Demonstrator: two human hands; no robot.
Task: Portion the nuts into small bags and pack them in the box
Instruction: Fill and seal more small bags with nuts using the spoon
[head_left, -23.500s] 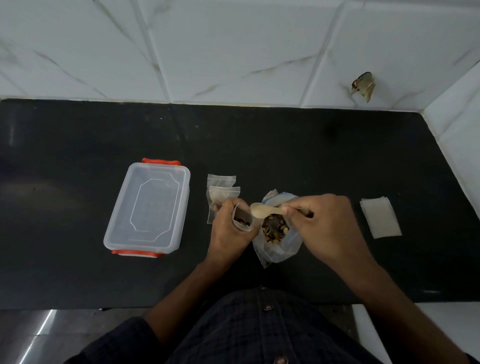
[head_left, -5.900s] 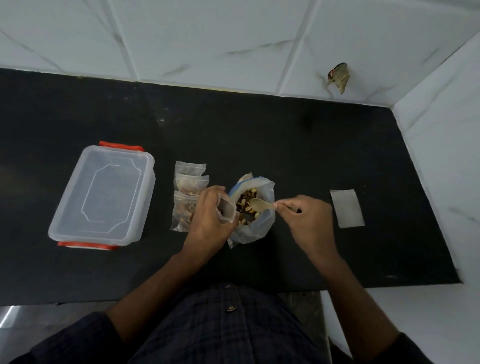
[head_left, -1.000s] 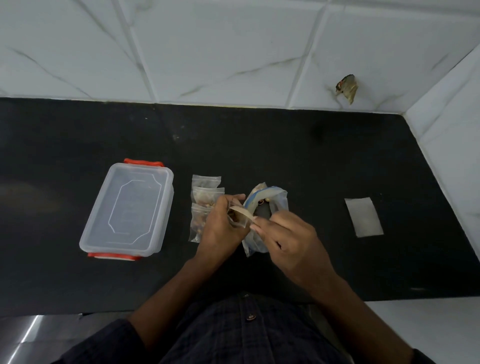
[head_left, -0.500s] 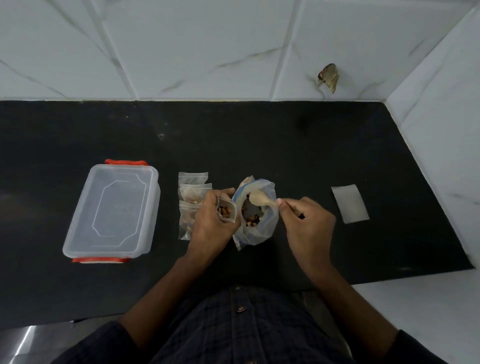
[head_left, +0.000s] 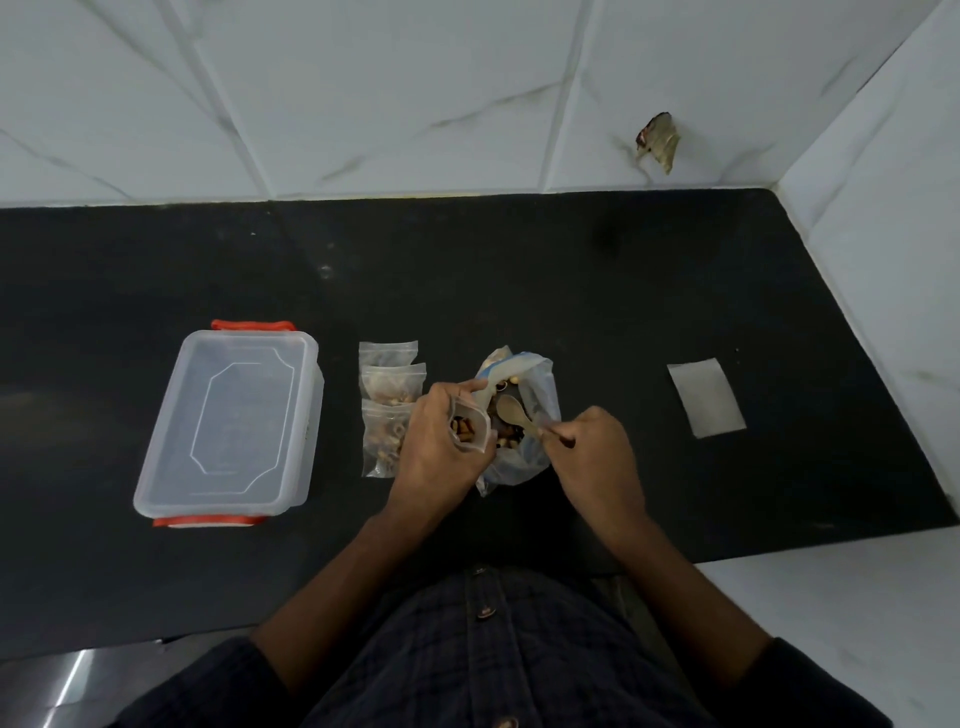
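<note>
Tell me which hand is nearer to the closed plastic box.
Left. The left hand, holding a small bag, is across the filled bags from the box; the right hand with the spoon is farther right.

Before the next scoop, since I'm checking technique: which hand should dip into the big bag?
Right hand: it already holds the spoon over the big bag; the left hand holds the small bag.

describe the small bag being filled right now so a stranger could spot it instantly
On the black counter, right of the lidded clear box, three filled bags lie flat. The small bag sits just right of them, held upright in the left hand; unlike its neighbours, its mouth is open.
</note>
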